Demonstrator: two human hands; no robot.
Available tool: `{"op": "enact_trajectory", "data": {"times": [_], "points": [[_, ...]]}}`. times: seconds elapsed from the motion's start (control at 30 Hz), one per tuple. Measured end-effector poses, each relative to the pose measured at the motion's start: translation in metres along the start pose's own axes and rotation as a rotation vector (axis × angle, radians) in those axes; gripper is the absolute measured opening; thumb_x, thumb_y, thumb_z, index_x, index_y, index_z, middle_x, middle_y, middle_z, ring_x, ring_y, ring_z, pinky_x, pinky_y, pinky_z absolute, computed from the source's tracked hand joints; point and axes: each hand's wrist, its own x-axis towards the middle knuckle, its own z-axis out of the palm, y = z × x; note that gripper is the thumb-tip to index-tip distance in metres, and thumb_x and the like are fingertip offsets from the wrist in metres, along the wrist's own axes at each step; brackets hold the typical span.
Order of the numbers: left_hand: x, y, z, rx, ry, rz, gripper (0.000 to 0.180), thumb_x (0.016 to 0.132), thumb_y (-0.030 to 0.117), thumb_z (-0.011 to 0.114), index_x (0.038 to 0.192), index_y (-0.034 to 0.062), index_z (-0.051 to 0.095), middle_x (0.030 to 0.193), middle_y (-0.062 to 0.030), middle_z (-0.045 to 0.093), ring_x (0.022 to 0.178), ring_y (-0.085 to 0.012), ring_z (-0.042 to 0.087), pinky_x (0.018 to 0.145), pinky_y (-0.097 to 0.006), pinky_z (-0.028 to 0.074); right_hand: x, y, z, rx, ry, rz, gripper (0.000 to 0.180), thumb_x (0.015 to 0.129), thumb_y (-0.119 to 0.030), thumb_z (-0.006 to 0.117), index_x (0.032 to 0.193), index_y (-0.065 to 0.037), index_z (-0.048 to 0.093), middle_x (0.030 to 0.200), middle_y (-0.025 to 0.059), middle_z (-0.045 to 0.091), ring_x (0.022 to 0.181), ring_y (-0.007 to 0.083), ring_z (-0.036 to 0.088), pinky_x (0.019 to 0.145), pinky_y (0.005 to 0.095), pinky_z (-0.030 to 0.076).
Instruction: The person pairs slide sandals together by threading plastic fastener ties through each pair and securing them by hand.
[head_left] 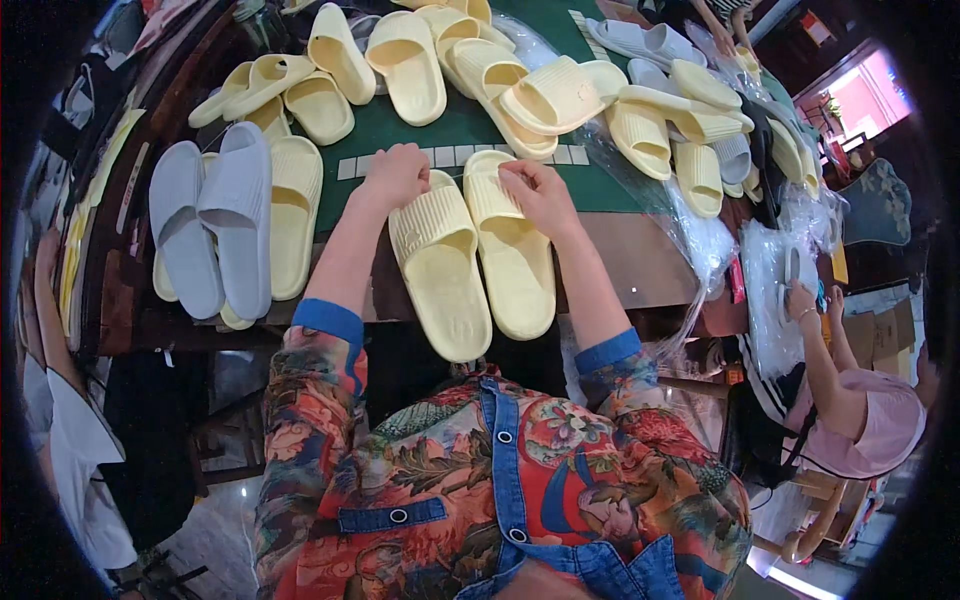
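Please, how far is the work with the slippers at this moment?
Done, it seems: one pale blue pair lies matched at the left. In hand: the left hand and right hand rest on the toe ends of two yellow slippers set side by side at the table edge. Left: many loose yellow slippers lie unsorted behind, near clear plastic bags.

Bare green mat [400, 130] lay open just beyond the left hand's fingers [405, 165]; yellow slippers [405, 65] crowded farther ahead, grey slippers [215, 225] blocked leftward.
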Motion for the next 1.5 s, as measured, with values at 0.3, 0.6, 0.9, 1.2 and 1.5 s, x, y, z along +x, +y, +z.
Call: {"op": "enact_trajectory", "data": {"times": [0.3,0.6,0.9,1.2,1.5], "points": [[-0.019,0.040,-0.029,-0.782,0.508,-0.013,0.011,0.086,0.010,0.055,0.088,-0.0001,0.051,0.071,-0.0075,0.056,0.067,-0.0134,0.054,0.062,-0.027,0.044,-0.008,-0.030,-0.011,-0.238,-0.016,0.089,0.033,0.079,-0.026,0.066,0.098,0.000,0.063,0.079,0.0066,0.064,0.073,0.0122,0.058,0.066,0.0255,0.046],[-0.026,0.072,0.027,-1.134,0.574,-0.152,0.020,0.078,0.018,0.068,0.085,-0.0007,0.064,0.076,-0.0082,0.063,0.065,-0.0133,0.055,0.062,-0.027,0.044,0.012,-0.048,0.000,-0.230,-0.031,-0.329,0.031,0.082,-0.025,0.063,0.105,-0.005,0.060,0.089,0.0092,0.065,0.082,0.0211,0.061,0.075,0.0296,0.048],[-0.029,0.055,0.029,-1.822,0.564,-0.128,0.016,0.081,0.003,0.063,0.096,-0.0030,0.061,0.085,-0.0052,0.063,0.076,-0.0094,0.059,0.068,-0.020,0.047,0.030,-0.051,0.017,0.243,-0.393,0.046,0.013,0.086,-0.015,0.060,0.087,-0.002,0.060,0.076,-0.0021,0.059,0.070,0.0044,0.053,0.066,0.0199,0.044],[-0.026,0.053,0.035,-1.667,0.565,-0.146,0.012,0.082,0.004,0.062,0.092,-0.0024,0.061,0.082,-0.0037,0.061,0.073,-0.0082,0.055,0.068,-0.021,0.045,0.023,-0.047,0.025,0.222,-0.330,-0.055,0.014,0.086,-0.015,0.059,0.086,-0.001,0.058,0.074,-0.0028,0.056,0.069,0.0043,0.050,0.063,0.0197,0.042],[-0.029,0.050,0.039,-1.666,0.547,-0.137,0.010,0.085,0.005,0.059,0.092,-0.0013,0.059,0.081,-0.0029,0.059,0.072,-0.0079,0.054,0.067,-0.020,0.044,0.021,-0.045,0.028,0.124,-0.314,-0.078,0.013,0.087,-0.013,0.058,0.086,0.000,0.058,0.073,-0.0021,0.056,0.067,0.0047,0.049,0.060,0.0202,0.042]]}}
